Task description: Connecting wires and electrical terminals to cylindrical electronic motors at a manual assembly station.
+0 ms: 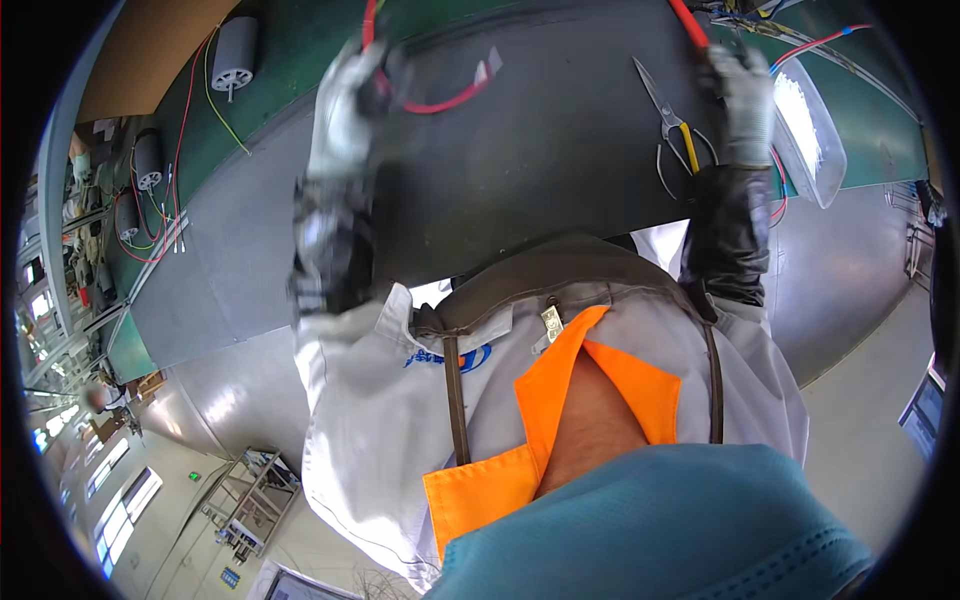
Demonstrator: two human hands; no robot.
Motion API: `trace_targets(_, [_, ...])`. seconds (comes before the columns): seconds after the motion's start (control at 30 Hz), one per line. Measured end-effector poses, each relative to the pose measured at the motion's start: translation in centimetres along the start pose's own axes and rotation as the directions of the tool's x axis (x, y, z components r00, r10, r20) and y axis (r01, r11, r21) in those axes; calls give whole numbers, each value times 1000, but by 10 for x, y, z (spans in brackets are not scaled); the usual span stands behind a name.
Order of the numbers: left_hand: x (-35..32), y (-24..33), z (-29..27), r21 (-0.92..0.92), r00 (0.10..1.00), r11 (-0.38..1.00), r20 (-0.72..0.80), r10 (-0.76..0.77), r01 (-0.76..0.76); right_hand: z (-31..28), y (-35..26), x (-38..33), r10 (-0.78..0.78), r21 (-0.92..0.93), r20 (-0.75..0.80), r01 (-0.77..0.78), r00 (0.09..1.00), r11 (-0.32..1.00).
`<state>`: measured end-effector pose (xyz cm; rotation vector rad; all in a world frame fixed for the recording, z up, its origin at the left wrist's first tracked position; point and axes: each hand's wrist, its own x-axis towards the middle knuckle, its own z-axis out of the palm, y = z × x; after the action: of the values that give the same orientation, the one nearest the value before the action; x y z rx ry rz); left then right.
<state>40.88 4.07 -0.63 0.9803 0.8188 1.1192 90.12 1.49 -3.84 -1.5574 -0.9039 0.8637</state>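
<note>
two gloved hands of mine are up at the far edge of the dark worktop (560, 150), each on a red lead. going from the left: several grey round motors (234, 52) sit along the green belt, wires trailing from them, well apart from what i'm holding. my left hand (345, 110) has its grip closed around a red wire (440, 100) that loops out to the right across the mat and ends in a small pale connector (488, 68). that end lies loose on the mat, joined to nothing that i can see, so i judge the wiring is only partly along, with the ends yet to be dealt with.

further right, a pair of snips with yellow-and-black handles (672, 125) rests on the mat, untouched, just beside my right hand (742, 95). that grip looks curled over a second red wire (690, 25) running up out of view; how tightly it is closed i cannot tell. beyond it lies a clear plastic tray (810, 130) and more red and blue wiring.

the red leads look thin, glossy and springy.
</note>
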Motion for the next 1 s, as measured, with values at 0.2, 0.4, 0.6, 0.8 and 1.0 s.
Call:
trace_targets(0.2, [-153,-4,14,61,926,925,-76,-370,375,-4,-69,-3,-57,-32,337,72,940,997])
trace_targets(0.4, [-179,-6,44,128,793,793,66,-606,596,104,-55,-103,221,-397,882,406,415,823])
trace_targets(0.6, [-104,-28,93,71,982,991,149,-120,110,88,-53,-133,-424,18,758,633,496,774])
trace_targets(0.8, [-59,-25,145,-382,980,907,-17,-198,176,77,-59,-163,-441,106,455,444,774,890])
trace_targets(1.0, [-51,-32,156,-341,988,927,71,-141,156,96,-70,-169,-526,-43,347,573,777,818])
